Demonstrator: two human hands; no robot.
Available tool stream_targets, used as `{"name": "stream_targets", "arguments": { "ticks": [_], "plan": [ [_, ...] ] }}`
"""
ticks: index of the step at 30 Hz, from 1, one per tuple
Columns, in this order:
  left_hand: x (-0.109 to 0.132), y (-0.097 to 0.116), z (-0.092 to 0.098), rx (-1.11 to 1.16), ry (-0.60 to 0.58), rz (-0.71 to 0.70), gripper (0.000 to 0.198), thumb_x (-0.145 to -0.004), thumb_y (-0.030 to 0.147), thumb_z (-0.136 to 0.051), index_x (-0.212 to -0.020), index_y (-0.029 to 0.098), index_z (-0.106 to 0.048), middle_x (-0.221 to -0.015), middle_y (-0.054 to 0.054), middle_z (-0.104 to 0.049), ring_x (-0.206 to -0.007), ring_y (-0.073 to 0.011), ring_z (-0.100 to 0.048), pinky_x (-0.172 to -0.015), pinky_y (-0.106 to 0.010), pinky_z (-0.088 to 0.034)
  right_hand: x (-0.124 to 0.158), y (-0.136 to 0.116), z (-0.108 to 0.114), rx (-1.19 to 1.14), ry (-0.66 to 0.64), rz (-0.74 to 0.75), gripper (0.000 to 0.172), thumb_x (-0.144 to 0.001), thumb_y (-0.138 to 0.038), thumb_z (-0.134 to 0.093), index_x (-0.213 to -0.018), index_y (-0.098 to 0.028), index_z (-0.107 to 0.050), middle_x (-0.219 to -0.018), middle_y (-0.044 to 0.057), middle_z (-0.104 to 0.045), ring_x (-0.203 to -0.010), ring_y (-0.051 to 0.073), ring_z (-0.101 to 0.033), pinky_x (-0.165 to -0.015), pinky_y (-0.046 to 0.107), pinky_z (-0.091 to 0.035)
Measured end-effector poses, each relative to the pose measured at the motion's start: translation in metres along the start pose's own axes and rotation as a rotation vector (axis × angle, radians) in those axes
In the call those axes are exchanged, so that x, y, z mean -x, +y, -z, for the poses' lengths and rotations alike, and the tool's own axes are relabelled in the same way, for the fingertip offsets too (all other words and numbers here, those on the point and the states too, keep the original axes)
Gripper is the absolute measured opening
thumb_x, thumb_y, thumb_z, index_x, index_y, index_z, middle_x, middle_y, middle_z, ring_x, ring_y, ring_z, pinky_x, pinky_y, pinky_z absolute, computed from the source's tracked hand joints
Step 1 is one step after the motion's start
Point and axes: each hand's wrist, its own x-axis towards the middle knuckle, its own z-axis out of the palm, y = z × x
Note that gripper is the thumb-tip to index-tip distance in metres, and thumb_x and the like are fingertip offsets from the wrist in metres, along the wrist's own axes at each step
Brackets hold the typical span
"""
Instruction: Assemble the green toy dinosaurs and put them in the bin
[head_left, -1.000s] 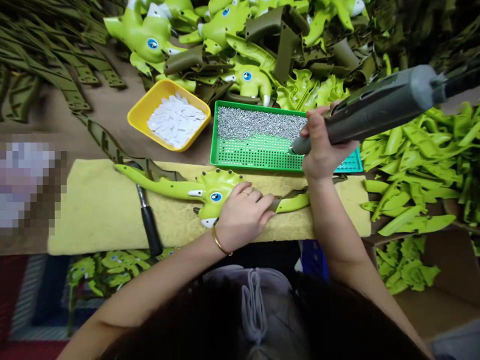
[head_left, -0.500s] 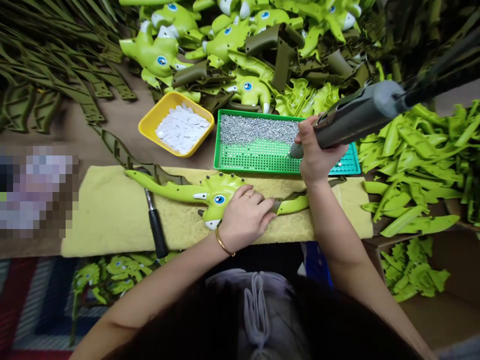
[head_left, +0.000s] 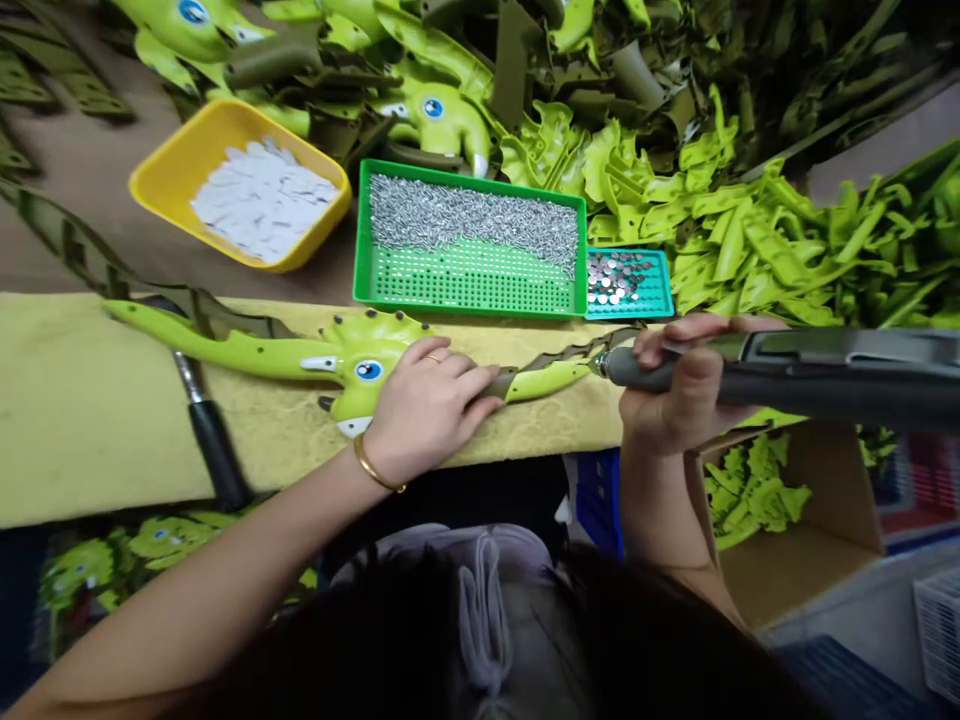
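Pretty packed workbench here, seen from the head cam. A yellow fabric pad (head_left: 82, 430) runs across it, and its near edge sits right under both wrists, so there's not much room on that side. At 12 o'clock from the left hand is a green perforated tray (head_left: 469, 311) with screws (head_left: 472, 215) spread over its back half. Just beside it at 3 o'clock is a small teal tray (head_left: 660, 285) of shiny metal bits. A yellow square bowl (head_left: 300, 240) of white tags sits off at 10 o'clock, a big heap of green plastic parts (head_left: 765, 240) fills 1 o'clock from the right hand, and a cardboard box (head_left: 795, 540) of more parts sits at 4 o'clock.

A green toy dinosaur (head_left: 360, 350) lies along the pad with its head just beside the left hand (head_left: 427, 405). That hand is flat, fingers slightly spread, pressing down on a lime-green plastic piece (head_left: 547, 382) edged with an olive strip (head_left: 570, 352). The right hand (head_left: 682, 385) is wrapped around a grey electric screwdriver (head_left: 787, 370), its tip right at the piece's far end. A black-handled screwdriver (head_left: 214, 450) lies under the tail.
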Motion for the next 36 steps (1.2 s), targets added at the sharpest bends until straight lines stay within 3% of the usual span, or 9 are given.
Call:
{"name": "stream_targets", "arguments": {
  "ticks": [4, 9, 13, 16, 21, 24, 27, 30, 36],
  "plan": [
    [0.000, -0.001, -0.002, -0.035, -0.002, -0.003, 0.029, -0.091, 0.041, -0.055, -0.107, 0.023, -0.070, -0.091, -0.006, -0.073, -0.088, -0.0241, -0.065, -0.098, -0.045, -0.040, 0.011, 0.004, 0.003, 0.201, -0.001, 0.048, 0.032, -0.084, -0.056, -0.048, -0.104, -0.034, -0.038, -0.076, -0.003, -0.042, -0.047, 0.010, -0.037, -0.046, 0.028, -0.038],
    [0.002, 0.000, -0.003, -0.058, 0.019, -0.025, 0.029, -0.092, 0.039, -0.053, -0.106, 0.020, -0.071, -0.089, -0.007, -0.073, -0.085, -0.0250, -0.065, -0.094, -0.045, -0.042, 0.018, 0.012, 0.000, 0.206, -0.085, 0.017, 0.026, -0.086, -0.053, -0.048, -0.100, -0.033, -0.039, -0.072, -0.004, -0.036, -0.050, 0.010, -0.040, -0.047, 0.027, -0.039],
    [0.003, 0.001, -0.003, -0.084, 0.066, -0.071, 0.026, -0.091, 0.033, -0.055, -0.105, 0.017, -0.071, -0.089, -0.007, -0.073, -0.083, -0.0251, -0.065, -0.092, -0.045, -0.044, 0.024, 0.011, 0.005, 0.178, -0.123, 0.017, 0.023, -0.086, -0.046, -0.054, -0.101, -0.033, -0.042, -0.071, -0.005, -0.040, -0.051, 0.011, -0.045, -0.050, 0.028, -0.044],
    [0.003, 0.001, -0.003, -0.093, 0.093, -0.082, 0.025, -0.091, 0.032, -0.056, -0.103, 0.015, -0.070, -0.090, -0.007, -0.073, -0.084, -0.0247, -0.066, -0.092, -0.044, -0.045, 0.014, 0.008, 0.002, 0.235, -0.212, -0.027, 0.028, -0.085, -0.048, -0.055, -0.105, -0.033, -0.043, -0.075, -0.003, -0.050, -0.054, 0.012, -0.051, -0.053, 0.031, -0.048],
    [0.004, 0.001, -0.002, -0.084, 0.133, -0.081, 0.025, -0.090, 0.033, -0.058, -0.103, 0.015, -0.070, -0.089, -0.007, -0.073, -0.083, -0.0229, -0.066, -0.093, -0.042, -0.046, -0.022, 0.023, -0.029, 0.220, -0.027, 0.022, 0.028, -0.088, -0.044, -0.048, -0.113, -0.033, -0.040, -0.089, 0.000, -0.057, -0.055, 0.011, -0.052, -0.052, 0.030, -0.047],
    [0.004, 0.001, -0.002, -0.079, 0.143, -0.085, 0.025, -0.089, 0.033, -0.060, -0.104, 0.014, -0.070, -0.090, -0.007, -0.073, -0.082, -0.0226, -0.065, -0.092, -0.042, -0.046, -0.030, 0.046, -0.046, 0.301, -0.016, -0.072, 0.029, -0.091, -0.044, -0.044, -0.115, -0.030, -0.038, -0.090, 0.001, -0.058, -0.064, 0.014, -0.061, -0.063, 0.035, -0.055],
    [0.004, 0.002, -0.002, -0.083, 0.158, -0.074, 0.024, -0.087, 0.032, -0.064, -0.102, 0.015, -0.070, -0.089, -0.006, -0.073, -0.080, -0.0219, -0.065, -0.092, -0.042, -0.046, -0.028, 0.064, -0.051, 0.136, -0.009, -0.077, 0.039, -0.083, -0.051, -0.061, -0.111, -0.028, -0.046, -0.086, -0.001, -0.060, -0.065, 0.014, -0.064, -0.071, 0.039, -0.059],
    [0.003, 0.002, -0.002, -0.092, 0.168, -0.058, 0.023, -0.085, 0.032, -0.066, -0.101, 0.016, -0.070, -0.087, -0.004, -0.072, -0.079, -0.0212, -0.065, -0.091, -0.041, -0.047, -0.027, 0.071, -0.049, -0.068, 0.032, -0.043, 0.041, -0.074, -0.049, -0.073, -0.102, -0.028, -0.053, -0.078, -0.006, -0.060, -0.054, 0.010, -0.059, -0.059, 0.034, -0.057],
    [0.003, 0.002, -0.003, -0.074, 0.172, -0.053, 0.024, -0.085, 0.032, -0.067, -0.101, 0.016, -0.070, -0.087, -0.004, -0.072, -0.079, -0.0209, -0.065, -0.091, -0.041, -0.047, -0.024, 0.073, -0.049, -0.131, 0.004, -0.026, 0.037, -0.074, -0.042, -0.076, -0.104, -0.029, -0.059, -0.078, -0.006, -0.064, -0.055, 0.010, -0.060, -0.064, 0.035, -0.058]
  ]
}}
